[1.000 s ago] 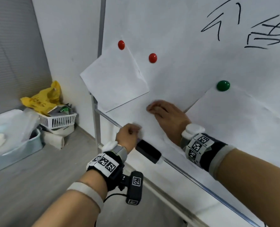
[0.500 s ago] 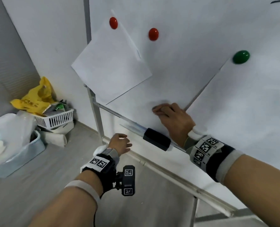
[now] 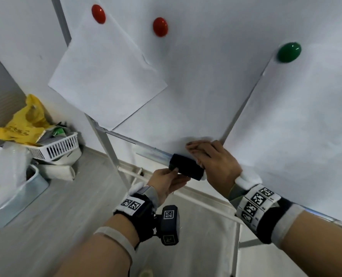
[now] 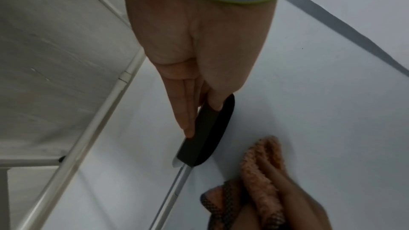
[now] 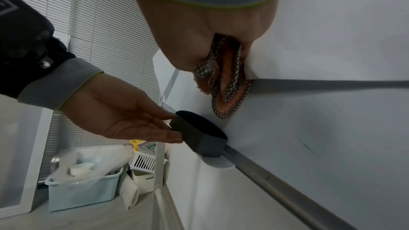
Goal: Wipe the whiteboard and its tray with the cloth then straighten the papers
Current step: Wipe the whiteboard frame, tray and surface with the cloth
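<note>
Whiteboard (image 3: 216, 80) tray (image 3: 146, 151), left hand (image 3: 166, 181) on black eraser (image 3: 186, 169)

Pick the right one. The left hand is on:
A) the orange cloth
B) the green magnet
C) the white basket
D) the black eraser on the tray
D: the left hand has thumb and fingers on the end of the black eraser sitting on the tray; the orange cloth is under the right hand.
</note>
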